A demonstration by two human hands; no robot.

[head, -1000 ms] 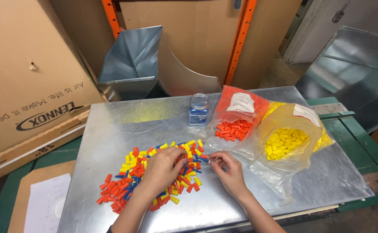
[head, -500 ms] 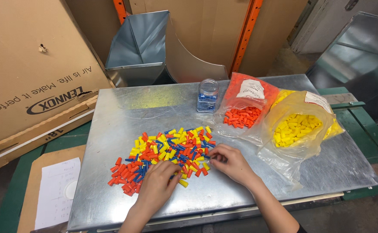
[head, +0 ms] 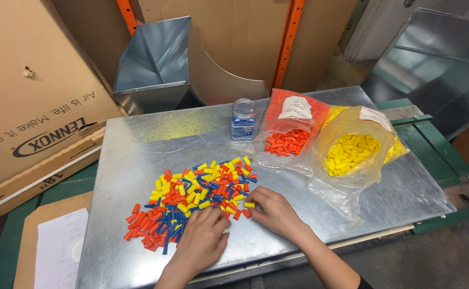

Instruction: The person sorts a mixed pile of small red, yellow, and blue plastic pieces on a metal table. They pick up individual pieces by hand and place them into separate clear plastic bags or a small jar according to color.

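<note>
A pile of small orange, yellow and blue plastic connectors [head: 191,198] is spread on a sheet-metal tabletop [head: 138,155]. My left hand [head: 205,238] rests knuckles-up at the pile's near edge with its fingers curled down, and what lies under them is hidden. To the right of it, my right hand [head: 277,213] lies at the pile's right edge. Its fingertips pinch a yellow connector [head: 249,204].
Behind the pile stand a clear jar of blue connectors [head: 243,119], a bag of orange ones [head: 290,131] and a bag of yellow ones [head: 355,150]. A sheet-metal duct piece [head: 159,64] stands at the back. A large cardboard box [head: 25,91] leans at the left.
Both hands have drawn back from the middle of the pile to its near edge. The camera has moved closer and a little to the left.
</note>
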